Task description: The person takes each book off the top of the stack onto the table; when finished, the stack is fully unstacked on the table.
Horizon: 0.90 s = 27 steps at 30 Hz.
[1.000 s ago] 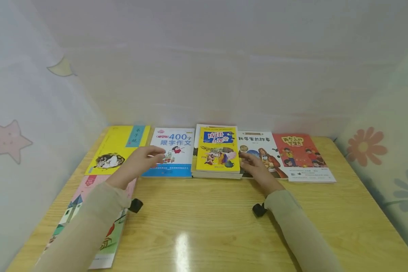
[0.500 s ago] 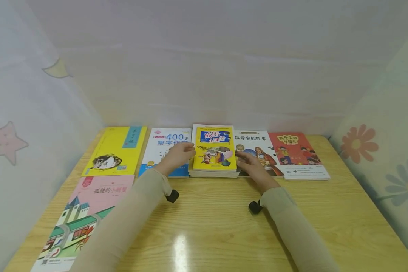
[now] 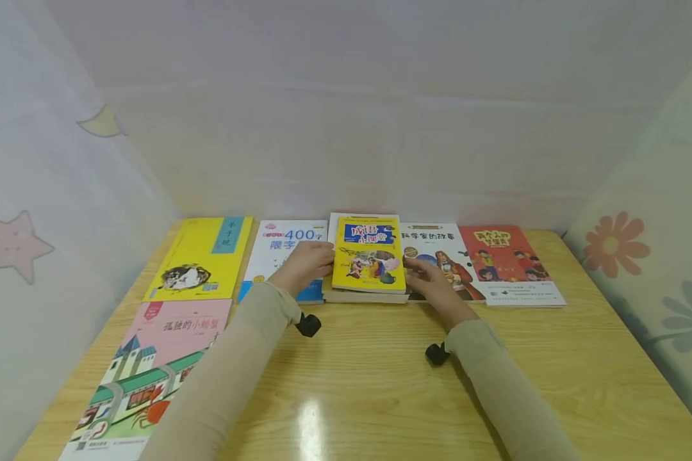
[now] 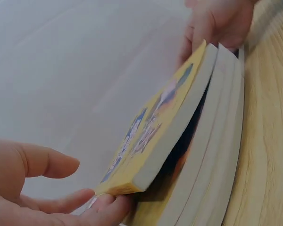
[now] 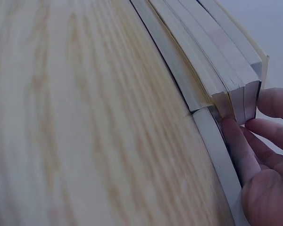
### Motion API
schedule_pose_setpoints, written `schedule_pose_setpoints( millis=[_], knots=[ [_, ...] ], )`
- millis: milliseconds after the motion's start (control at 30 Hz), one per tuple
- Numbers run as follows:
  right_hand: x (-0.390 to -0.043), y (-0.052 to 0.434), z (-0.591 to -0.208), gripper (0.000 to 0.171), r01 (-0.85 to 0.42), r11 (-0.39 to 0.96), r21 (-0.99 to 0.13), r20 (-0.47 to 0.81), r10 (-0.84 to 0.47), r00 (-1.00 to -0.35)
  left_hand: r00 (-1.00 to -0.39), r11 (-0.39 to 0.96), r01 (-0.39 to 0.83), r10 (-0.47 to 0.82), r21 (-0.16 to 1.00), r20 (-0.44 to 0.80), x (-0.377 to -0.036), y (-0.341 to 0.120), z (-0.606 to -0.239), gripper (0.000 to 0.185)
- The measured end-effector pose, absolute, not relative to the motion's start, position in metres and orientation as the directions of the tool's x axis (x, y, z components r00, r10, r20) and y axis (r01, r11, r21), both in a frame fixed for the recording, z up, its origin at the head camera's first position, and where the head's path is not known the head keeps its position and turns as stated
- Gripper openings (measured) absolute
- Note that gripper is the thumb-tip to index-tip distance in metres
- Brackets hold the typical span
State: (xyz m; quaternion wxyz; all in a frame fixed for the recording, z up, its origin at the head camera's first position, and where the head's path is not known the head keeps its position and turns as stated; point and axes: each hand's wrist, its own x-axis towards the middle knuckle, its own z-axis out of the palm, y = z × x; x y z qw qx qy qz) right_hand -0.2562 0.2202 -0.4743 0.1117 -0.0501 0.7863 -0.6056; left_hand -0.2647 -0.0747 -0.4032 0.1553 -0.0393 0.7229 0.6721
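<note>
Both hands at the sides of the yellow book [image 3: 369, 255] on top of a stack [image 3: 364, 296].

The left hand [image 3: 304, 266] curls its fingers [image 4: 104, 207] under the book's raised left edge; the right hand [image 3: 434, 282] presses straight fingers [image 5: 236, 141] against the stack's right side. The stack lies on the desk [image 3: 369, 378], between the two hands.

This looks like a child's study corner at home. A row of children's books [image 3: 300, 256] with bright cartoon covers lies along the middle of the frame on a light wooden desk [image 3: 380, 384]. Pale curtains printed with a star [image 3: 13, 243], a moon [image 3: 100, 123] and flowers [image 3: 614, 246] close in left, back and right.
</note>
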Motion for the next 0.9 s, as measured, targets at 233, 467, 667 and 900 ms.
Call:
schedule_pose_setpoints(
  millis=[233,467,667,900],
  knots=[
    [-0.258,0.217,-0.476,0.056,0.028,0.26,-0.965,-0.09,-0.228,-0.97,-0.932,-0.002,-0.318,0.182,0.948,-0.312,-0.264,-0.069,-0.408,0.053],
    [-0.259,0.215,-0.476,0.056,0.05,0.231,-0.972,-0.103,-0.225,-0.969,-0.944,0.043,-0.26,0.198,0.965,-0.264,-0.262,-0.071,-0.414,0.052],
    [-0.256,0.217,-0.476,0.052,0.054,0.228,-0.972,-0.105,-0.215,-0.971,-0.959,0.018,-0.21,0.191,0.978,-0.209,-0.253,-0.081,-0.41,0.054],
    [-0.254,0.223,-0.475,0.056,0.037,0.228,-0.973,-0.092,-0.234,-0.968,-0.977,-0.031,-0.149,0.16,0.988,-0.142,-0.238,-0.101,-0.402,0.053]
  ],
)
